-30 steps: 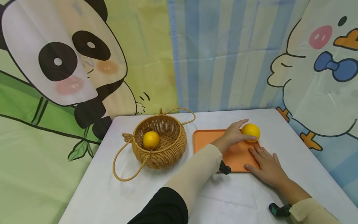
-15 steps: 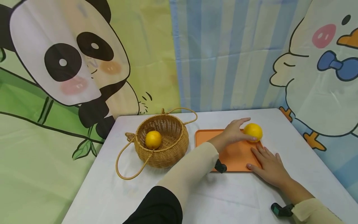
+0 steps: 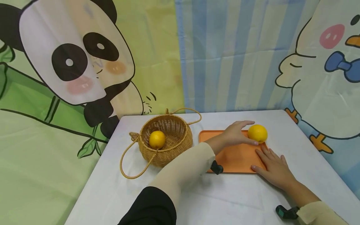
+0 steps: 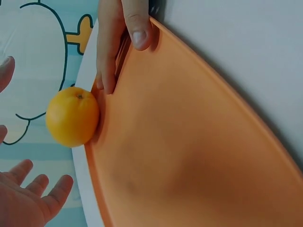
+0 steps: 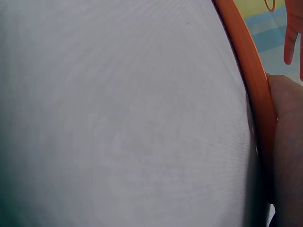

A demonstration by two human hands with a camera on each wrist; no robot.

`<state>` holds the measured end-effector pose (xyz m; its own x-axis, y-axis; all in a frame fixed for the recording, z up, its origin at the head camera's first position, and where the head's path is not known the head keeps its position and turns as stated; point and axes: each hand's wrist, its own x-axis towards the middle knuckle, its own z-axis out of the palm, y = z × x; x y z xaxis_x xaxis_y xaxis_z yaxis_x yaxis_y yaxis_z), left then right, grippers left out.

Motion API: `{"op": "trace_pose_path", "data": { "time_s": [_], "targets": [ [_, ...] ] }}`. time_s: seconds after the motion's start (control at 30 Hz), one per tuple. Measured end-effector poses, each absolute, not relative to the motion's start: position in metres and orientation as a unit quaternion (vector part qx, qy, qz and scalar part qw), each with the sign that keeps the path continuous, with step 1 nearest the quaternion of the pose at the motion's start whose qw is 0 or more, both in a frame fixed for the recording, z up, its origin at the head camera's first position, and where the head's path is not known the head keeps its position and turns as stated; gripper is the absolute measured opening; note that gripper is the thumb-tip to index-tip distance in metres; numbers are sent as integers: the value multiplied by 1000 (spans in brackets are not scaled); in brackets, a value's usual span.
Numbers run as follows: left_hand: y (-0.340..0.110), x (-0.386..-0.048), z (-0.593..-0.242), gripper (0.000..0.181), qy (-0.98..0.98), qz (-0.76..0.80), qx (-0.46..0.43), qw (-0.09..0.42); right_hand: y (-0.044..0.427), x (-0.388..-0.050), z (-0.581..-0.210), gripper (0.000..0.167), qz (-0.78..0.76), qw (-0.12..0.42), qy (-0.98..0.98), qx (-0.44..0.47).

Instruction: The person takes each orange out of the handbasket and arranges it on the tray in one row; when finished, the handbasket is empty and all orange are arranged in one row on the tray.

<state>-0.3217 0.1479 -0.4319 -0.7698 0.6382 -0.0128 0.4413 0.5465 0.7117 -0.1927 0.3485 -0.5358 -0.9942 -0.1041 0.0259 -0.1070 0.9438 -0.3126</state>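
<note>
Right hand (image 3: 274, 170) is closest, straight fingers resting on the edge of the orange tray (image 3: 236, 161), fruit (image 3: 258, 133) at its 11 o'clock. Farther out, the left hand (image 3: 238, 134) is spread wide, gripping nothing, and imo it's the nearer of the 2: that fruit's at its 3, the tray's 2 o'clock corner. Round, so no long axis.

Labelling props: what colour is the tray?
The tray is plain orange, best seen in the left wrist view.
</note>
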Motion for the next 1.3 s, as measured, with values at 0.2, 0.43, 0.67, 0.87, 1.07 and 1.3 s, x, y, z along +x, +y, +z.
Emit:
{"op": "trace_pose_path", "data": {
  "time_s": [0.2, 0.43, 0.67, 0.87, 1.07, 1.3],
  "targets": [
    [133, -325, -420, 86, 872, 336, 330, 131, 349, -193, -537, 96, 151, 8, -987, 52],
    [120, -326, -409, 85, 868, 337, 341, 132, 349, -193, -536, 96, 148, 8, -987, 53],
    [108, -329, -399, 86, 865, 346, 338, 134, 348, -193, -536, 96, 149, 4, -988, 50],
    [97, -332, -393, 86, 866, 345, 336, 134, 350, -193, -537, 97, 151, -1, -987, 49],
    [86, -332, -385, 87, 856, 363, 340, 141, 349, -193, -537, 97, 153, -4, -987, 46],
    [70, -336, -374, 89, 846, 389, 335, 143, 348, -193, -535, 96, 154, 5, -987, 53]
  ]
}}
